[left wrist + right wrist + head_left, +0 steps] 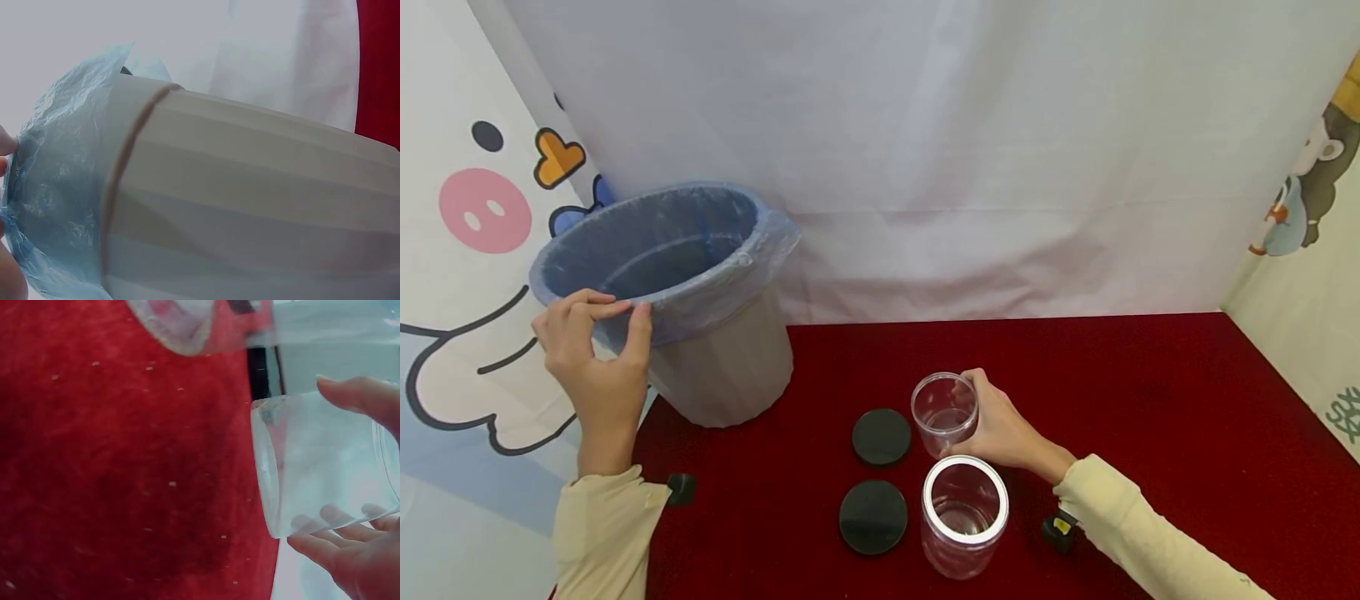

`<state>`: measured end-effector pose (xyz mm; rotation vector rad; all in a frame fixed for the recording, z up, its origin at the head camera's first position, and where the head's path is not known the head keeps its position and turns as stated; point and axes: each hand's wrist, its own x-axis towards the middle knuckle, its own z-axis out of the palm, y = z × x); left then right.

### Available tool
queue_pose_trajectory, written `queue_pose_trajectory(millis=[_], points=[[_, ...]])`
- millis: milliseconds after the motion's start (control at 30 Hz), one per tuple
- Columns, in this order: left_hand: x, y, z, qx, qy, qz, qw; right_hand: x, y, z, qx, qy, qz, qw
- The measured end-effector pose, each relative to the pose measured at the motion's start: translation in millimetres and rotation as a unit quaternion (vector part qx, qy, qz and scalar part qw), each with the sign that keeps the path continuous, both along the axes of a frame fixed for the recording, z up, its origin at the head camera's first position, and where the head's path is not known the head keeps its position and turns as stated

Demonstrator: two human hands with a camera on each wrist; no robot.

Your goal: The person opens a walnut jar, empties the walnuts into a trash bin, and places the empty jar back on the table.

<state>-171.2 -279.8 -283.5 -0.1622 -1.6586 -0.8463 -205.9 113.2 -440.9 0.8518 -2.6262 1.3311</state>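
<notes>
A trash can [730, 375] lined with a thin blue plastic bag [715, 308] stands at the back left. At its near rim my left hand [591, 350] pinches the bag-covered edge between thumb and fingers. The left wrist view shows the bag hanging over the can's ribbed wall [262, 194], with fingertips at the left edge. My right hand [1000, 425] grips a clear, lidless jar [325, 462], thumb on one side and fingers on the other. Nearer to me stands a second clear jar [958, 554] with a white ring around its mouth.
Two round black lids [881, 437] lie on the red tablecloth [1150, 417], left of the jars. A white curtain [1000, 167] hangs behind the table. Printed cartoon panels border the left and right sides.
</notes>
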Motion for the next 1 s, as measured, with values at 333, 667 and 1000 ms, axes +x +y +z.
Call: queue_pose_trajectory(millis=[333,667,1000], points=[[-1.9,0.5,1.3,0.007,0.012,-0.003,0.9999,-0.2,4.1,-18.3,-0.031,-0.024,-0.029,0.999],[-4.1,-2.9,1.5,0.004,0.008,-0.004,1.0000,4.5,8.0,-18.5,-0.030,-0.022,-0.050,0.998],[0.8,-13.9,-11.2,-0.023,-0.049,0.007,0.9985,6.8,12.4,-16.9,-0.026,-0.039,-0.020,0.999]])
